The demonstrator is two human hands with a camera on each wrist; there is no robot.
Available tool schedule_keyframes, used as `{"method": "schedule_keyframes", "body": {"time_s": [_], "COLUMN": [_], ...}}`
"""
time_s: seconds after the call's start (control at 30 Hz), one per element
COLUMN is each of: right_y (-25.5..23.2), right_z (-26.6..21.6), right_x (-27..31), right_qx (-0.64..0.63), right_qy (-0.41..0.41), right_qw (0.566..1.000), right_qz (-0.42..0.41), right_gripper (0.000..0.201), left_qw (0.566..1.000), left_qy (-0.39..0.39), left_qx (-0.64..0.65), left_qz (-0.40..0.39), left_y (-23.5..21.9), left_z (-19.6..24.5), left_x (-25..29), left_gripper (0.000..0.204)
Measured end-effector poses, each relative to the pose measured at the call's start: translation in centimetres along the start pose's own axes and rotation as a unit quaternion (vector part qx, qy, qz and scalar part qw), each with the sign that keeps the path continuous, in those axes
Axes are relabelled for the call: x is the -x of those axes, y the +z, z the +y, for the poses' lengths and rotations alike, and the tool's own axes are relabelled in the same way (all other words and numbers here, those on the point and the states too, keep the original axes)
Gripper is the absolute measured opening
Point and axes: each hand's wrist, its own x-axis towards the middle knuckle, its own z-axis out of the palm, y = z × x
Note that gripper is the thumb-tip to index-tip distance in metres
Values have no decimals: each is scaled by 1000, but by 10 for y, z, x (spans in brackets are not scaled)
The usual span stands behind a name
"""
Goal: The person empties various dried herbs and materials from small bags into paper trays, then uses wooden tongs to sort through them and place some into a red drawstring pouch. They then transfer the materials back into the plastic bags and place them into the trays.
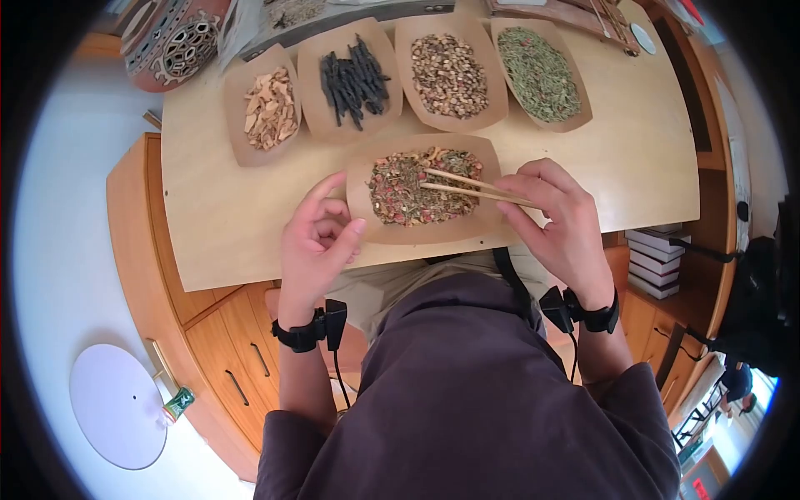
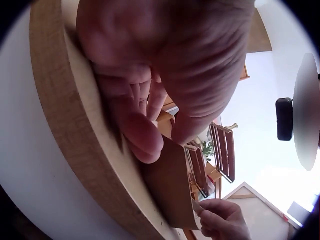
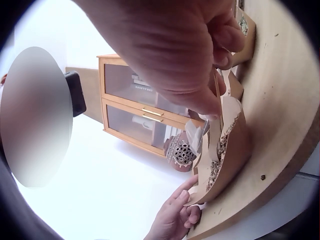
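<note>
A brown paper tray (image 1: 429, 235) of mixed dried herbs (image 1: 400, 196) lies near the table's front edge. My right hand (image 1: 557, 212) pinches wooden tweezers (image 1: 467, 185) between thumb and fingers, over the tray's right end. Their two slim arms spread apart, tips at the herb mix. At the tray's left end is my left hand (image 1: 321, 237), fingers loosely bent and fingertips right at the rim. From the left wrist, the thumb (image 2: 145, 137) shows beside the tray's raised end (image 2: 170, 185).
Behind stand paper trays of tan slices (image 1: 271, 108), dark twisted pieces (image 1: 357, 83), brownish chopped pieces (image 1: 450, 77) and green needle-like herb (image 1: 540, 75). A patterned pot (image 1: 179, 50) is at the back left. White boxes (image 1: 654, 262) sit on a shelf at right.
</note>
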Motion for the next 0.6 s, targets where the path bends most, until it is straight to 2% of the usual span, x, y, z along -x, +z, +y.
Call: {"method": "schedule_keyframes", "body": {"time_s": [0.17,0.27,0.6], "right_y": [18,25,20], "right_z": [-6,-15,-28], "right_x": [-15,-22,-16], "right_qx": [13,8,7], "right_qy": [-25,-27,-58], "right_qw": [1000,999,997], "right_qz": [4,-15,-55], "right_gripper": [20,21,21], "left_qw": [998,997,995], "left_qy": [35,59,56], "left_qx": [-52,-54,-88], "left_qz": [-5,12,-11], "left_y": [3,5,3], "left_z": [-3,-9,-5], "left_x": [-1,-1,0], "left_gripper": [88,93,94]}}
